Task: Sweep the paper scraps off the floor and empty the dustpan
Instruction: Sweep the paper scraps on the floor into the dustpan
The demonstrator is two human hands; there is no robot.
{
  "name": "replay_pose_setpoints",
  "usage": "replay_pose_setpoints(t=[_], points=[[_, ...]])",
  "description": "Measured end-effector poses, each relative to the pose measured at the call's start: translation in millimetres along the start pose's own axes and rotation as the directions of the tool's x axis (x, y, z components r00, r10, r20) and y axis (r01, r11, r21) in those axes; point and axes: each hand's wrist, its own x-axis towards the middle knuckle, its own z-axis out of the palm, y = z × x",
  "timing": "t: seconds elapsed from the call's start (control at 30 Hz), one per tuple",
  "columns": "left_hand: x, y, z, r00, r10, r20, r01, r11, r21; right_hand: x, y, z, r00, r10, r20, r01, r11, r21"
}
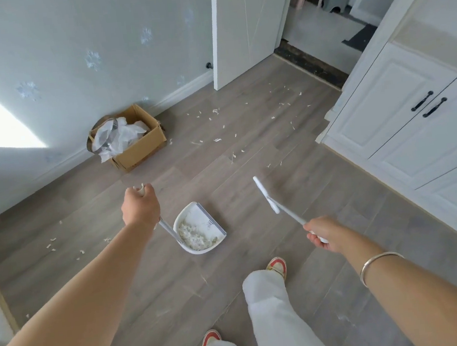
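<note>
My left hand (140, 206) grips the top of the long handle of a white dustpan (199, 228), which sits on the wooden floor with a heap of paper scraps inside it. My right hand (324, 233) grips the handle of a white broom (266, 195), whose head is lifted off the floor to the right of the dustpan. Loose paper scraps (214, 112) lie scattered on the floor ahead near the door, and a few more scraps (51, 243) lie at the left.
A cardboard box (140, 151) lined with a clear plastic bag stands against the wall at the left. White cabinets (414, 125) fill the right side. A white door (245, 24) stands open ahead. My legs and red-and-white shoes (277, 266) are below.
</note>
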Motion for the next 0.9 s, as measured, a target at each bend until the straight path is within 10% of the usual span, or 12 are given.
replay_pose_setpoints(t=[0.9], points=[[104, 233, 241, 0.999, 0.037, 0.037, -0.035, 0.997, -0.062, 200, -205, -172, 0.986, 0.043, -0.163, -0.05, 0.998, -0.041]])
